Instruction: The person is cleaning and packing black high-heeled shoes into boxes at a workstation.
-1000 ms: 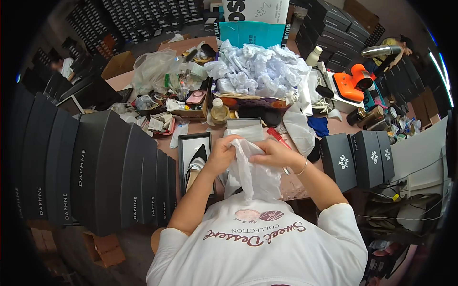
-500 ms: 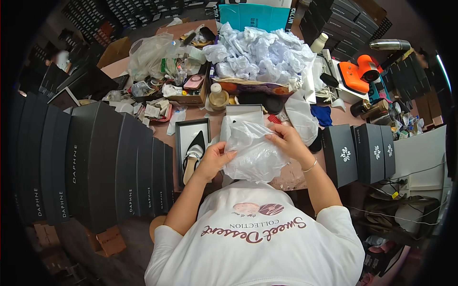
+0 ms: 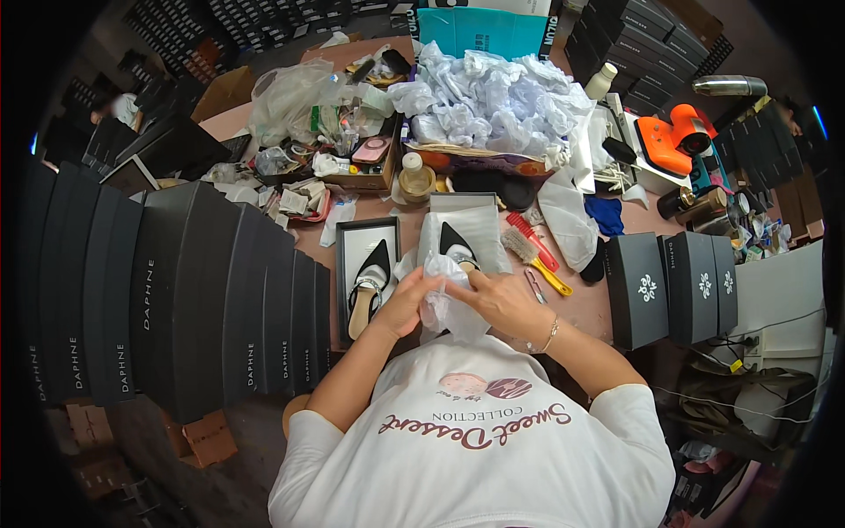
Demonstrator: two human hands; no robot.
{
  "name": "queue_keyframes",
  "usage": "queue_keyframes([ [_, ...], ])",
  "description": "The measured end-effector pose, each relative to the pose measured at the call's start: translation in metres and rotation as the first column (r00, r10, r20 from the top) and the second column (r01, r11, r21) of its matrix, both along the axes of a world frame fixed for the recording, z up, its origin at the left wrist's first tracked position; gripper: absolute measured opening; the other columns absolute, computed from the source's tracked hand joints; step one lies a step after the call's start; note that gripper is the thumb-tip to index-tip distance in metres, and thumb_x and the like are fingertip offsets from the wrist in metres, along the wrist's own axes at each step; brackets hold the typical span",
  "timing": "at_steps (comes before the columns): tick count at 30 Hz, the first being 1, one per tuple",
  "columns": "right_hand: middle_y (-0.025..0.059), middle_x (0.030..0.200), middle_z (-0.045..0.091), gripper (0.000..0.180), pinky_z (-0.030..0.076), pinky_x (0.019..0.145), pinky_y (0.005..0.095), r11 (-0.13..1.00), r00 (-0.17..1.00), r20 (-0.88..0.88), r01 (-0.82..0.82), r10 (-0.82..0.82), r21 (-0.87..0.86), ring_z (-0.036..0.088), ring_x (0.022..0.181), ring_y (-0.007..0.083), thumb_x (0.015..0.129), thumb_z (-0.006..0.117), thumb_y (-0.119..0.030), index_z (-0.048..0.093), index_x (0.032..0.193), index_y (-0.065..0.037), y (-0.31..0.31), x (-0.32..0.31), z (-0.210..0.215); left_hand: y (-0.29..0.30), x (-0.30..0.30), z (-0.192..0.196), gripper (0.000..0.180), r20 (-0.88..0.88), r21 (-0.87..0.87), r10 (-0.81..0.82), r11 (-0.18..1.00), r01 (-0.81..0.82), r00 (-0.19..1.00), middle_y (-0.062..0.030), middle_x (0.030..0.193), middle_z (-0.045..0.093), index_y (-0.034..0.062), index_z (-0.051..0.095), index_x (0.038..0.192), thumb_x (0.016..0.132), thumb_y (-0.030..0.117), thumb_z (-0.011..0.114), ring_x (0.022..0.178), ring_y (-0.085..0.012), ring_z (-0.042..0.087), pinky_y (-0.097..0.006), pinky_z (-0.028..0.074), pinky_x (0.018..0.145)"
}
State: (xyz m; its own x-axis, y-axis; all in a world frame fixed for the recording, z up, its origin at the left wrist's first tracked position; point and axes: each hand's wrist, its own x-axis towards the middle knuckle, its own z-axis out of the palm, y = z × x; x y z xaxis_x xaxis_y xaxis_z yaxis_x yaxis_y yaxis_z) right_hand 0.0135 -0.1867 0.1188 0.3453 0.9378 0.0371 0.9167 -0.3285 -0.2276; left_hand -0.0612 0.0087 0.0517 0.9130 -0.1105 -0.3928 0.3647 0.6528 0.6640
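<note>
Between my two hands is a thin white wrapping sheet, bunched into a crumpled wad. My left hand grips its left side with the fingers closed. From the right, my right hand reaches across it, fingers closed on the bunched sheet. Just beyond, a black pointed-toe shoe lies on white foam sheeting; the wad and my hands hide its heel end. Its mate, another black pointed shoe, rests in an open shoebox beside my left hand.
Right of my hands lie a red brush, a yellow-handled brush and a small slim tool. Dark shoeboxes stand in rows at the left and right. A heap of crumpled white paper fills a box at the back.
The sheet was spread wide between my hands and is now gathered into a small wad. My right hand moved left and nearer. The second shoe and the brushes have come into view.
</note>
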Motion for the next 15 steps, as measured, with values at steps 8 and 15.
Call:
queue_keyframes([
  [8, 0.0118, 0.101, 0.061, 0.048, 0.043, 0.084, 0.0309, 0.979, 0.26, -0.966, 0.193, 0.009, 0.061, 0.055, 0.094, 0.0161, 0.075, 0.076, -0.032, 0.062, 0.108, 0.0, -0.007, 0.034, -0.034, 0.006, 0.005, 0.019, 0.026, 0.4, 0.598, -0.208, 0.797, -0.083, 0.893, -0.0018, 0.098, 0.063, 0.0069, 0.056, 0.11, 0.087, -0.004, 0.053, 0.086, -0.0144, 0.062, -0.027, 0.049, 0.075],
  [15, 0.0135, 0.092, 0.061, 0.039, 0.049, 0.064, 0.036, 0.953, 0.902, -0.377, 0.275, -0.212, 0.123, 0.062, 0.071, 0.0296, 0.075, 0.065, -0.007, 0.061, 0.114, -0.011, -0.006, 0.014, -0.012, 0.021, 0.007, -0.008, 0.037, -0.065, 0.023, -0.137, 0.99, 0.138, 0.989, -0.0083, 0.106, 0.065, 0.0039, 0.051, 0.124, 0.095, 0.024, 0.043, 0.092, -0.0204, 0.065, -0.032, 0.053, 0.074],
])
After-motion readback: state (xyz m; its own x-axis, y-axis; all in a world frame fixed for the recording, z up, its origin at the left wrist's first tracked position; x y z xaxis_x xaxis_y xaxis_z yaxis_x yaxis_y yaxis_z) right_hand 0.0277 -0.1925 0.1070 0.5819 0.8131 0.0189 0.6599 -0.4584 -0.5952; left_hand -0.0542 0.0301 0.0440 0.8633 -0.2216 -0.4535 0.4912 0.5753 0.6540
